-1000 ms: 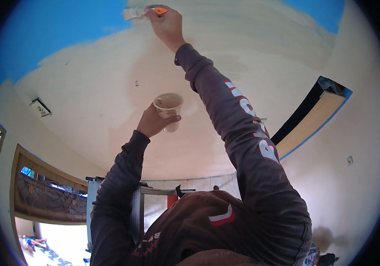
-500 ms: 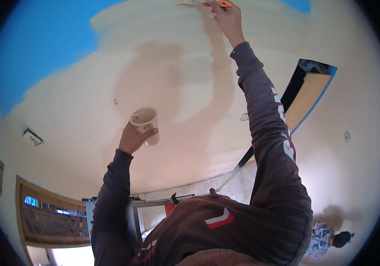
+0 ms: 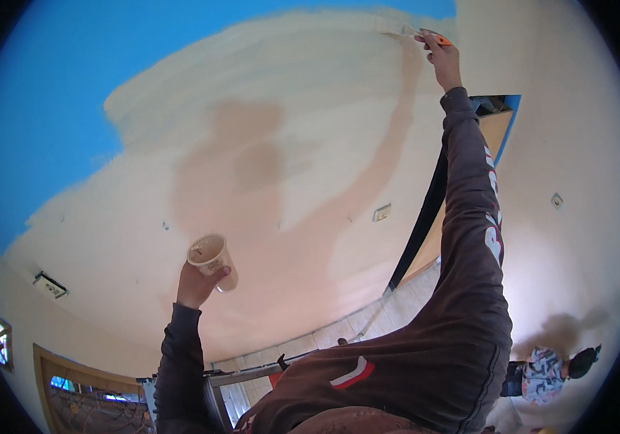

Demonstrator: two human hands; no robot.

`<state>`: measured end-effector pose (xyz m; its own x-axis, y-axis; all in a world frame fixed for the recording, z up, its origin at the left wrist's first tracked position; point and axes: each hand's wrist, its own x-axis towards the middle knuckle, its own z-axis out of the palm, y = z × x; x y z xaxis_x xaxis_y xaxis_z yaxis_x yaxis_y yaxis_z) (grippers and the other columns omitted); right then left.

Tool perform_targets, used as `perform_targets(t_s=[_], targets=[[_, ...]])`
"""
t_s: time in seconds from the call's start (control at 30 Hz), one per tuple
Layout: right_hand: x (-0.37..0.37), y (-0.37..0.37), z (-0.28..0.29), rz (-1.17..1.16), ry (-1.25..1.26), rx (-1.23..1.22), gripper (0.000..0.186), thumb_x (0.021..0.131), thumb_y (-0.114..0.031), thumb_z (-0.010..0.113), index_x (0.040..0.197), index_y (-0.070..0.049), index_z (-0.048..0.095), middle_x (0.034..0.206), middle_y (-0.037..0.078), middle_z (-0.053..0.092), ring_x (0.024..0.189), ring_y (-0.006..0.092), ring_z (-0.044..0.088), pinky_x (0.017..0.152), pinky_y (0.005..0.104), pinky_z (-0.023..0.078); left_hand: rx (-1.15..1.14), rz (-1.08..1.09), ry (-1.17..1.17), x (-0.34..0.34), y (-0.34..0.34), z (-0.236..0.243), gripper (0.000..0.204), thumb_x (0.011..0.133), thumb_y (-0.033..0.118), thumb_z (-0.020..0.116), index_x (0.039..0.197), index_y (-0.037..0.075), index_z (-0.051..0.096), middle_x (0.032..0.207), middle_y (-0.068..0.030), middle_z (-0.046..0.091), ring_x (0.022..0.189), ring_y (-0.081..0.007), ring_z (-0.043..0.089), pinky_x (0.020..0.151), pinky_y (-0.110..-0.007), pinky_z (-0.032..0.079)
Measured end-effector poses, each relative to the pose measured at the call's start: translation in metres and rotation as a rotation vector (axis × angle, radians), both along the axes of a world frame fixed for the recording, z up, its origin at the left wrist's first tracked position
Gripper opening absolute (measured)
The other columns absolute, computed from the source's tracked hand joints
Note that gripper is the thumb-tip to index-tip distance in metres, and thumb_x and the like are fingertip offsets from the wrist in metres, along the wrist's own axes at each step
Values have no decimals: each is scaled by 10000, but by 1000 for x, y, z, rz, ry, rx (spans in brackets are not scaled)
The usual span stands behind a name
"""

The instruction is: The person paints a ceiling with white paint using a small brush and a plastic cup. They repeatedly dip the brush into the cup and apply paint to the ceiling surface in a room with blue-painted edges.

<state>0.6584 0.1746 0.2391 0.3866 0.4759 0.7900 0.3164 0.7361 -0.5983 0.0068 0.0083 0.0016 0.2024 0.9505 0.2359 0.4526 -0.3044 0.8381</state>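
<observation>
My left hand (image 3: 198, 286) is closed around a clear plastic cup (image 3: 211, 254) with beige paint in it, held in front of the wall at chest height. High up to the right, my right hand (image 3: 441, 58) grips the orange-tipped handle of a paintbrush (image 3: 415, 33). Its bristles rest against the wall (image 3: 324, 79), close to the border where beige paint meets blue paint (image 3: 165, 36). The beige covers most of the wall below, with streaky strokes near the upper edge. My shadow and that of my raised arm fall across it.
A tall wooden cabinet (image 3: 496, 134) with a dark side stands right of the wall. A ladder-like metal frame (image 3: 219, 398) is below me. Wall sockets (image 3: 382, 212) sit on the wall. Another person (image 3: 545, 376) is on the floor level at the lower right. A wooden-framed opening (image 3: 93, 405) is lower left.
My right hand and the brush have moved right along the upper border. The view has shifted, showing more blue wall above; the cup in my left hand appears lower and further left.
</observation>
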Motion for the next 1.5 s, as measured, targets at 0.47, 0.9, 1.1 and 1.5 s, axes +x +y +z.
perform_targets(t_s=[0.47,0.9,1.1,1.5], targets=[[82,0,-1,-138,64,47,341,962,-314,687,1103,-5,721,980,23,733,722,30,476,578,211,381,-96,-5,-89,0,-3,1,576,801,89,831,1286,-29,543,1179,-109,660,1081,-201,645,932,-353,540],[95,10,-24,-1003,-95,212,271,925,-321,672,1053,-105,774,836,119,756,801,238,740,739,348,556,-98,4,-82,-1,-2,0,545,805,95,828,1267,-22,564,1171,-103,663,1078,-195,644,942,-347,530],[64,37,-14,-1119,-355,208,254,916,-305,672,1024,-97,769,791,132,735,761,279,727,694,378,556,-59,-5,-83,3,0,2,536,795,85,832,1251,-20,574,1160,-108,668,1069,-200,649,932,-348,532],[-86,-7,-22,-822,-336,297,276,916,-262,648,1086,-62,734,779,187,684,748,359,671,695,434,539,-115,34,-49,-2,-1,0,552,787,75,835,1254,-25,560,1175,-116,663,1083,-206,647,927,-352,542]])
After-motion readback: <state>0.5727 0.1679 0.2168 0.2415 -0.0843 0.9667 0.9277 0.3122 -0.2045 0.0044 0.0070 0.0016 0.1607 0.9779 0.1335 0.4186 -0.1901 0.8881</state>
